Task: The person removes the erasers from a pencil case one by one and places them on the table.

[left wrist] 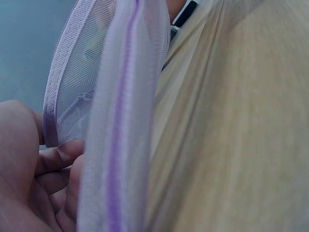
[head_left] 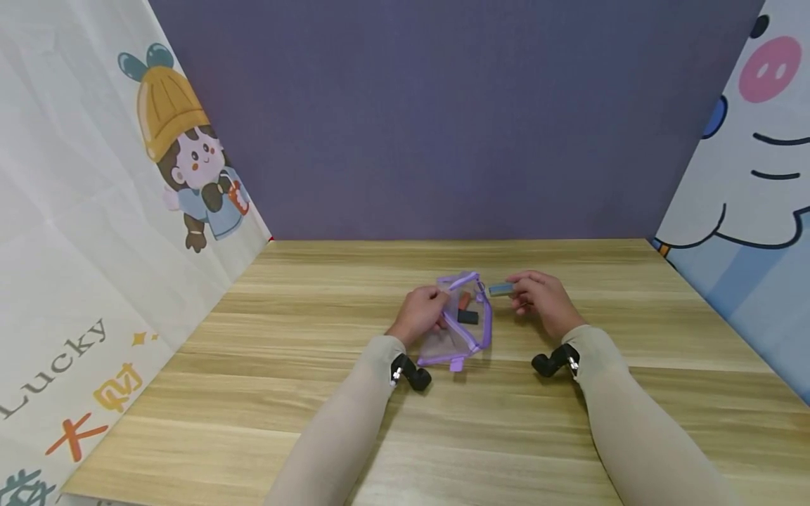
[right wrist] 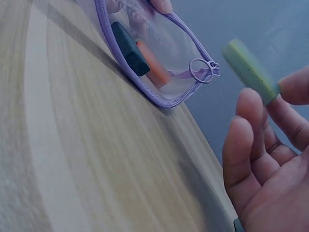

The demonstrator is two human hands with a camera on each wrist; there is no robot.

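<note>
From where I stand, the left hand (head_left: 419, 313) grips the edge of a mesh bag (head_left: 487, 323) trimmed in purple, near the middle of the table (head_left: 253, 407). The bag gapes toward the right hand (head_left: 541, 299), which pinches a green block (head_left: 500, 289) between thumb and fingertips. The block is outside the bag, just beside its mouth and apart from it, near the ring (right wrist: 190, 67) on the zip. Inside the bag, a dark block (head_left: 468, 318) lies against an orange block (head_left: 465, 301). I can read no brand or lettering on the bag or on any of the blocks.

The writing is on the white sheet (head_left: 50, 232) to the left: "Lucky" (head_left: 53, 369) in grey letters, slanting upward. Near it are characters in yellow (head_left: 119, 387), red (head_left: 76, 436) and dark teal; the teal ones are cut off at the edge of view, and I can't vouch for a reading. Above them is a cartoon child (head_left: 199, 151) in a yellow hat. The sheet on the right (head_left: 759, 295) carries a white cartoon figure with a pink oval. A plain grey-purple panel (head_left: 405, 126) stands behind the table.
</note>
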